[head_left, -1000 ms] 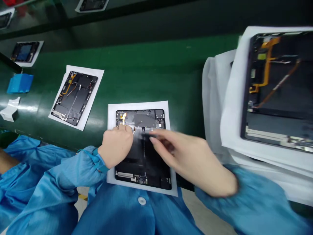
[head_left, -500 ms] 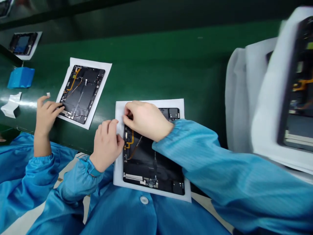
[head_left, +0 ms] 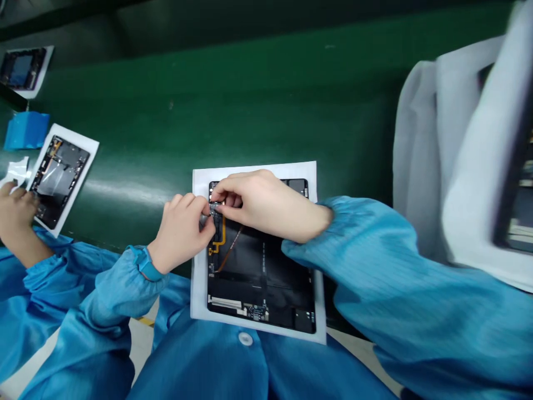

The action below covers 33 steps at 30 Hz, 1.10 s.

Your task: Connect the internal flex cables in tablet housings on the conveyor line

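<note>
An opened black tablet (head_left: 266,272) with an orange flex cable (head_left: 220,236) lies on a white sheet (head_left: 200,289) at the near edge of the green belt. My left hand (head_left: 183,230) and my right hand (head_left: 262,203) meet over the tablet's upper left corner. Both pinch at a small grey part (head_left: 214,206) there. My fingers hide most of that part.
A co-worker's hand (head_left: 14,214) at far left touches another opened tablet (head_left: 58,178) on its white sheet. A blue pad (head_left: 25,130) and a further device (head_left: 23,69) lie beyond it. Stacked tablets wrapped in white foam (head_left: 466,166) stand at the right.
My hands have drawn together on the tablet's upper left corner. The neighbouring tablet has travelled left along the belt with the co-worker's hand on it.
</note>
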{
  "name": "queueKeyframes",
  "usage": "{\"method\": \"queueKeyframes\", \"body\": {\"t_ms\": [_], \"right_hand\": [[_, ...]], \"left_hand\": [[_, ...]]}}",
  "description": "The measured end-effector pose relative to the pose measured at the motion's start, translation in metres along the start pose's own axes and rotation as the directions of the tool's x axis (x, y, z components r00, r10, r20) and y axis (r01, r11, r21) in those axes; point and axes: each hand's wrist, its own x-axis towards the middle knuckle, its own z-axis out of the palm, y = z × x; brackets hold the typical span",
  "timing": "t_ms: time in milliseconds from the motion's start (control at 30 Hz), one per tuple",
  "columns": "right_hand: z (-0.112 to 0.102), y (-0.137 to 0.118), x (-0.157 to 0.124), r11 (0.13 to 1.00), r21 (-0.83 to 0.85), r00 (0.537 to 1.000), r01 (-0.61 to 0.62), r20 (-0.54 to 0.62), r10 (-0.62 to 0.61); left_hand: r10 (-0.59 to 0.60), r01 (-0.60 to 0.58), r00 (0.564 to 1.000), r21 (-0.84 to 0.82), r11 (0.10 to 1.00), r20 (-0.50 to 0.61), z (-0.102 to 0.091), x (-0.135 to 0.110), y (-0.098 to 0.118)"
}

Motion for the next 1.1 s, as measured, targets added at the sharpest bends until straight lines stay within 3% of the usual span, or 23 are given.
{"method": "queueKeyframes", "body": {"t_ms": [167, 467, 700, 867, 1100], "right_hand": [[-0.004, -0.002, 0.003, 0.997, 0.082, 0.988, -0.014, 0.154, 0.002], [-0.01, -0.007, 0.008, 1.0, -0.011, 0.977, -0.013, 0.215, 0.016], [-0.009, -0.016, 0.02, 0.977, -0.202, 0.964, 0.069, 0.267, -0.013], [-0.01, -0.018, 0.023, 0.964, -0.243, 0.949, 0.103, 0.313, -0.022], [-0.007, -0.016, 0.016, 0.954, -0.286, 0.963, 0.087, 0.269, -0.007]], "left_hand": [[0.008, -0.006, 0.998, -0.038, 0.999, 0.056, -0.007, 0.004, -0.002], [0.057, -0.041, 0.99, -0.12, 0.992, 0.129, -0.016, 0.011, -0.009], [0.025, -0.006, 0.987, -0.119, 0.993, 0.159, -0.018, 0.014, -0.009], [0.013, 0.009, 0.986, -0.129, 0.992, 0.168, -0.019, 0.016, -0.009], [-0.08, 0.096, 0.98, -0.084, 0.992, 0.183, -0.019, 0.024, 0.0]]}}
